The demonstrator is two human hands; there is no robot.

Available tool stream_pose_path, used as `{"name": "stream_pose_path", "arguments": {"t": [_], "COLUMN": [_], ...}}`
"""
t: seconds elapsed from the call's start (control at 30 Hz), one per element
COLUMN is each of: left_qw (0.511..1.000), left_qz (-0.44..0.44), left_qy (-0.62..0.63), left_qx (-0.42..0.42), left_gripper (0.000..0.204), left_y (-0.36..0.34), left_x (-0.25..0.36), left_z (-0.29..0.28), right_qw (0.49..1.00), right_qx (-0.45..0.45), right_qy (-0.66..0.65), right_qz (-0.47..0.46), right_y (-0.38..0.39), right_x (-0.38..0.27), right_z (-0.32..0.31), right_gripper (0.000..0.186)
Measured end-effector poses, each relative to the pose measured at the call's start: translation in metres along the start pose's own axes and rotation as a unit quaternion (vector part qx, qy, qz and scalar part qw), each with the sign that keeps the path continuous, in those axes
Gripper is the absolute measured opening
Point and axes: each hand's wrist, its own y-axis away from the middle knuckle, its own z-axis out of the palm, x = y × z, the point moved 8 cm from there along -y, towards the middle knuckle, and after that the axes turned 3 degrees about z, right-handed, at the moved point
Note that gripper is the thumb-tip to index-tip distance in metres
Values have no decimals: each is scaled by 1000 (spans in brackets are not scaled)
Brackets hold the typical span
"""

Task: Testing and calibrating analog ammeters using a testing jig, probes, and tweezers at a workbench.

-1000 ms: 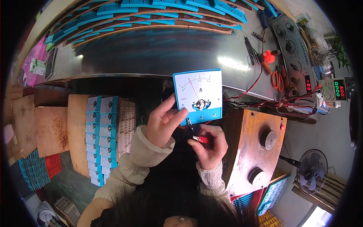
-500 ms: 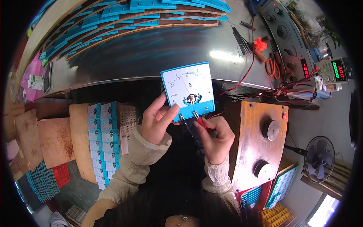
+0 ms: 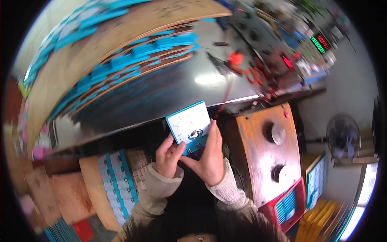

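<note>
**Meter [image 3: 188,121] sitting between both hands, near bench edge**

Left hand [image 3: 168,157] is gripping the meter's lower left edge, thumb pressing on the face. Right hand [image 3: 211,163] is lying along the lower right side, fingers pointing up, thumb reaching under; can't tell if it's clamping. Meter is tilting in the air, white face up, lower edge partly hidden.

Right of the hands: box [image 3: 264,169] is carrying two round knobs [image 3: 278,135]; red crate [image 3: 302,186] is standing just beside it. Left: two columns of meters [image 3: 117,183] are lying on a board [image 3: 94,181].

Beyond: bench [image 3: 161,101] is holding stacked boards [image 3: 181,12] on its left, orange scissors [image 3: 254,75] on its right. Display [image 3: 318,44] is glowing green and red. Fan [image 3: 342,135] is standing far right.
</note>
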Motion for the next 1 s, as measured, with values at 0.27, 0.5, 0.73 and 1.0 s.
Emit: {"name": "stream_pose_path", "arguments": {"t": [0.27, 0.5, 0.73, 1.0], "left_qw": [948, 960, 964, 966], "left_qz": [-79, -87, -52, -88], "left_qy": [-130, -170, -158, -142], "left_qx": [-279, -202, -206, -198], "left_gripper": [63, 40, 36, 35], "left_y": [16, -27, -38, -17], "left_x": [-30, -44, -32, -43], "left_z": [66, 24, 31, 31], "right_qw": [965, 650, 653, 666], "right_qx": [223, 475, 507, 521], "right_qy": [52, 351, 363, 331], "right_qz": [130, 478, 430, 418], "right_y": [71, 236, 257, 257], "right_x": [117, 261, 282, 279], "right_z": [-98, -248, -245, -246], "right_gripper": [112, 106, 109, 107]}}
